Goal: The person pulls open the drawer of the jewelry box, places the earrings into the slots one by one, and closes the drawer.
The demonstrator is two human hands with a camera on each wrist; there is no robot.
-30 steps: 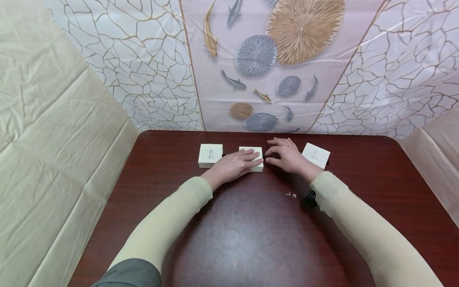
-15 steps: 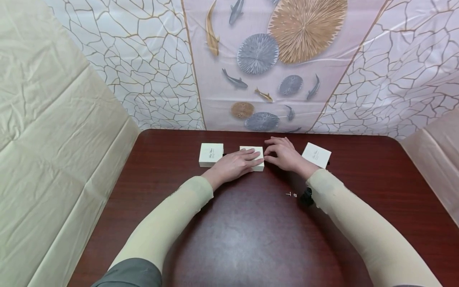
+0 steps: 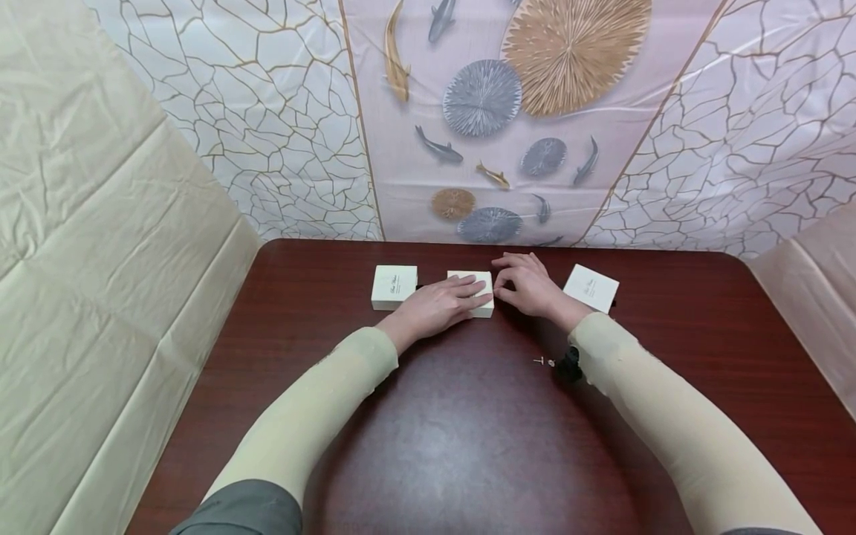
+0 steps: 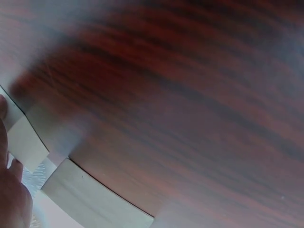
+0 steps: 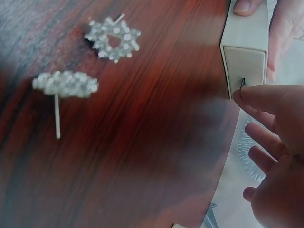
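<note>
A small cream drawer box (image 3: 483, 313) lies at the back middle of the table. My left hand (image 3: 436, 309) holds it, fingers laid across the top and the thumb (image 5: 242, 6) against its near side. At the box's right end, my right hand (image 3: 531, 288) pinches a short black pull tab (image 5: 243, 81) between thumb and forefinger; its other fingers are loosely bent. The drawer front (image 5: 242, 64) sits within the sleeve. Two sparkling stud earrings lie nearer me: one ring-shaped earring (image 5: 114, 40) and one on its side, an earring (image 5: 65, 85) with its post showing.
Two more cream boxes with dark lettering flank the middle one: a left box (image 3: 394, 287) and a turned right box (image 3: 591, 287) beyond my right wrist. A patterned cloth (image 3: 481, 186) hangs behind the dark red wooden table (image 3: 428, 446).
My right hand has come slightly left to the box's end, and its thumb and forefinger have closed on the pull tab. The left hand stays on the box.
</note>
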